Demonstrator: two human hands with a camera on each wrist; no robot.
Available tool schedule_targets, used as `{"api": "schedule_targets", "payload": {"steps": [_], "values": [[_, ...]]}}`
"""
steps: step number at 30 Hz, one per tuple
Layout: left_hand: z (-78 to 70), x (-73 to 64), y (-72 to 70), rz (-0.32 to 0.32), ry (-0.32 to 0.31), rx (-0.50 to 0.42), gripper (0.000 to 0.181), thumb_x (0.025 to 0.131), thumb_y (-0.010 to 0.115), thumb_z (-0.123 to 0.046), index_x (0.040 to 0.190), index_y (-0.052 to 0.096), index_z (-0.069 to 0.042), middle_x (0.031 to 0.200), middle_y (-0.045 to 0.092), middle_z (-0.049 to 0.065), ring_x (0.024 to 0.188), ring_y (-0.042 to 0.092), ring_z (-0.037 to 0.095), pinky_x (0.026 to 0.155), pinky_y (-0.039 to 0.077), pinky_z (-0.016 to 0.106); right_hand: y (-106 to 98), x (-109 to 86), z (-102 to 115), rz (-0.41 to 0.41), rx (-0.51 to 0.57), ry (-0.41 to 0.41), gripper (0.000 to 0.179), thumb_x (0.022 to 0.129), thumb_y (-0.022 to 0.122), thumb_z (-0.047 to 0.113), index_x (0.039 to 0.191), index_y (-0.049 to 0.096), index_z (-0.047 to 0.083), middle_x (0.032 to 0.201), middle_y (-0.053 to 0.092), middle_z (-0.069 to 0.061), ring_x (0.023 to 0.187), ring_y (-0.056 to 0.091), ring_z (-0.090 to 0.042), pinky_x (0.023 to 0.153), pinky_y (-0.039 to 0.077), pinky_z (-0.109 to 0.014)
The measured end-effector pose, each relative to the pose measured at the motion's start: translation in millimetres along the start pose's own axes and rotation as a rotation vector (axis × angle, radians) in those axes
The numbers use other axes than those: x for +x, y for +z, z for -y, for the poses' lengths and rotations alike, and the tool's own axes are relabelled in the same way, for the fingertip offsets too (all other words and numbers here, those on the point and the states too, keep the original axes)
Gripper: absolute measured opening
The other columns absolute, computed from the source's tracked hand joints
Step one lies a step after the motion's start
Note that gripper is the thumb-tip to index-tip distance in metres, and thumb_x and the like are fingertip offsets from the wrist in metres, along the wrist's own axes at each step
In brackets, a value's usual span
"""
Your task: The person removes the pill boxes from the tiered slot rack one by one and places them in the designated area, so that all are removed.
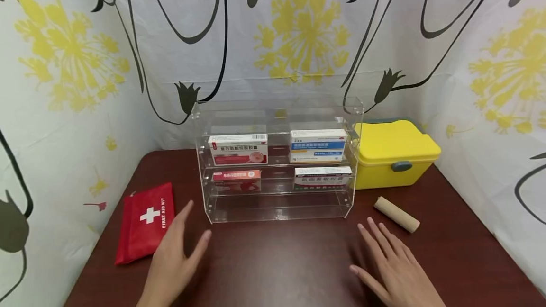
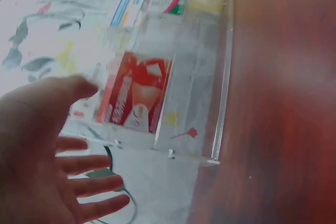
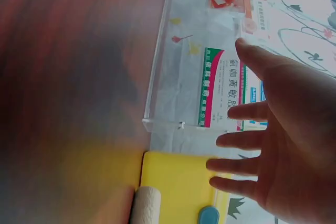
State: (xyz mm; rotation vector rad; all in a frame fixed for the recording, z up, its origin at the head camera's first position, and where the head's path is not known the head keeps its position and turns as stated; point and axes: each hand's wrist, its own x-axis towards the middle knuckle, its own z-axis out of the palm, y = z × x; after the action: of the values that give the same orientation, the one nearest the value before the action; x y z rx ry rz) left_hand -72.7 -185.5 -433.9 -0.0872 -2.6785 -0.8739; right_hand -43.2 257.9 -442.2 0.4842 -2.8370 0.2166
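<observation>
A clear acrylic tiered rack (image 1: 279, 213) stands at the middle of the table with medicine boxes on two tiers. On its upper tier are a white and red box (image 1: 239, 149) and a white and blue box (image 1: 318, 146). Below them sit an orange-red box (image 1: 237, 180) and a white box with a green and red band (image 1: 323, 178). My left hand (image 1: 172, 255) is in front of the rack's left end, fingers extended and thumb apart, holding nothing. My right hand (image 1: 394, 269), fingers spread and also bare, is before the rack's right end.
A red first aid kit pouch (image 1: 145, 224) lies at the left, just beyond my left hand. Right of the rack stands a yellow lidded box (image 1: 390, 155) with a grey latch. A rolled beige bandage (image 1: 396, 214) lies before it. Patterned cloth (image 1: 273, 51) hangs behind the table.
</observation>
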Motion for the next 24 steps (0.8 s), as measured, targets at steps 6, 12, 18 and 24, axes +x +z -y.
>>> {"api": "schedule_targets", "payload": {"steps": [6, 12, 18, 24], "values": [[21.7, 36.6, 17.4, 0.07, -0.191, -0.464, 0.072, 0.095, 0.065, -0.035, 0.155, 0.026, -0.024, 0.153, 0.036, 0.006, 0.137, 0.037, 0.028, 0.104, 0.039, 0.051, -8.2, 17.7, 5.3, -0.137, 0.015, -0.122, 0.055, 0.087, 0.07, 0.044, 0.133, 0.06, 0.016, 0.132, 0.058, 0.0, 0.117, 0.054, -0.019, 0.093, 0.043, -0.04], [38.9, 54.9, 38.8, 0.178, -0.342, -0.741, 0.072, 0.095, 0.064, -0.038, 0.155, 0.026, -0.024, 0.153, 0.033, 0.001, 0.139, 0.034, 0.021, 0.105, 0.039, 0.037, -15.2, 47.7, 13.6, -0.36, 0.101, -0.291, 0.034, 0.097, 0.057, 0.038, 0.116, 0.07, 0.015, 0.107, 0.067, 0.004, 0.093, 0.062, -0.013, 0.078, 0.048, -0.034], [41.9, 53.5, 57.1, 0.18, -0.34, -0.809, 0.072, 0.094, 0.066, -0.039, 0.153, 0.03, -0.021, 0.15, 0.038, 0.004, 0.137, 0.038, 0.023, 0.097, 0.043, 0.023, -24.1, 77.2, 12.6, -0.444, 0.141, -0.343, 0.038, 0.102, 0.048, 0.039, 0.112, 0.072, 0.011, 0.103, 0.069, 0.0, 0.09, 0.064, -0.018, 0.08, 0.048, -0.036], [43.6, 51.8, 64.3, 0.141, -0.301, -0.869, 0.064, 0.096, 0.066, -0.03, 0.151, 0.035, -0.021, 0.145, 0.045, 0.002, 0.132, 0.045, 0.023, 0.091, 0.045, 0.016, -31.7, 105.1, 0.1, -0.47, 0.181, -0.34, 0.04, 0.102, 0.048, 0.037, 0.117, 0.07, 0.007, 0.109, 0.068, -0.004, 0.097, 0.063, -0.021, 0.085, 0.047, -0.031]]}}
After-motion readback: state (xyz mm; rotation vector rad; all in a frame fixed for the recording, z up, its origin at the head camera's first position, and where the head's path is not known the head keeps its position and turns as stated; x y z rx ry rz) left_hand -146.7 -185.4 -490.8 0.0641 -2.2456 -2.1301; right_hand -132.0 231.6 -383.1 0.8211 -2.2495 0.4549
